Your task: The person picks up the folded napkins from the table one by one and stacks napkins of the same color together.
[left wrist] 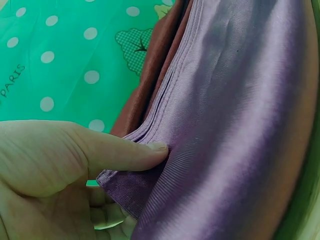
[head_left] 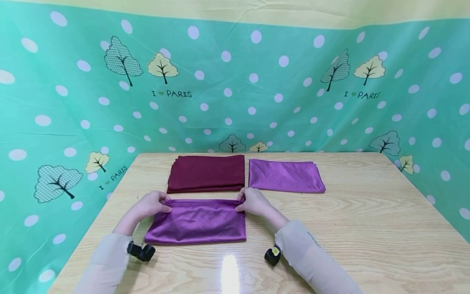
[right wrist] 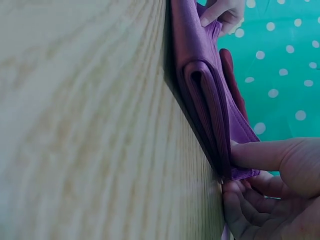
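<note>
A folded shiny purple cloth (head_left: 198, 224) lies on the table in front of me, in several layers with a rounded fold at its near side. At its far left corner my left hand (head_left: 151, 204) pinches the layered edge, thumb on top. My right hand (head_left: 255, 201) pinches the far right corner the same way. In the left wrist view, the thumb presses on the purple cloth (left wrist: 220, 110) and the other fingers are partly hidden beneath it. The right wrist view shows stacked layers of the cloth (right wrist: 205, 95) beside the right thumb.
Just beyond the purple cloth lies a folded maroon cloth (head_left: 207, 173). To its right is another folded purple cloth (head_left: 284, 175). All lie on a wood-grain table (head_left: 367, 220). A green dotted curtain (head_left: 275, 81) hangs behind and along the sides.
</note>
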The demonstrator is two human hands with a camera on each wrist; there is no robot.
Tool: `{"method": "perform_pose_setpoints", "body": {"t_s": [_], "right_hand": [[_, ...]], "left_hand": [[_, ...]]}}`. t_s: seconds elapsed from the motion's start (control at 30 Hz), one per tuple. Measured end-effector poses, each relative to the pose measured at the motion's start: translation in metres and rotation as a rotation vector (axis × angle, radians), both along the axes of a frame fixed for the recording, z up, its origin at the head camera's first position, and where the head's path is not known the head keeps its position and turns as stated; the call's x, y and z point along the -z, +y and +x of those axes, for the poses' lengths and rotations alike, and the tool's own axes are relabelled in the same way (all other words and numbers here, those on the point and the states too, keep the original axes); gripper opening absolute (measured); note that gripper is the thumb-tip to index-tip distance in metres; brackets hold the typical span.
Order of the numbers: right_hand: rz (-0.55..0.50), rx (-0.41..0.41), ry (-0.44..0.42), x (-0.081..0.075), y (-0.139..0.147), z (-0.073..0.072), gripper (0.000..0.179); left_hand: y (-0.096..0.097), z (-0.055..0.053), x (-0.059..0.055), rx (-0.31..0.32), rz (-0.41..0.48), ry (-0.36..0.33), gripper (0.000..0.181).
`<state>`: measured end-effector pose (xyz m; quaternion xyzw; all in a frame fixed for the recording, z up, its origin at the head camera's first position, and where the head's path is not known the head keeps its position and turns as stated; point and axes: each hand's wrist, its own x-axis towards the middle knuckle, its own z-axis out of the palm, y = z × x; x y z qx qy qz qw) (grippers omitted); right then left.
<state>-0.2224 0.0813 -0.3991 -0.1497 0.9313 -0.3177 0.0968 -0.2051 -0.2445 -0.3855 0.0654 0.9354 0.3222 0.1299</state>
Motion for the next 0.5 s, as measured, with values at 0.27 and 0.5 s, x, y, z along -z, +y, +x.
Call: {"method": "perform_pose_setpoints", "body": {"t_s": [0.27, 0.5], "right_hand": [[-0.106, 0.004, -0.085, -0.0013, 0.0014, 0.0002, 0.022], [-0.177, -0.012, -0.107, -0.0024, 0.0035, 0.0022, 0.021]], "left_hand": [[-0.0013, 0.0011, 0.0013, 0.027, -0.031, 0.041, 0.019], [-0.0016, 0.0025, 0.0004, 0.021, -0.03, 0.05, 0.012]]}}
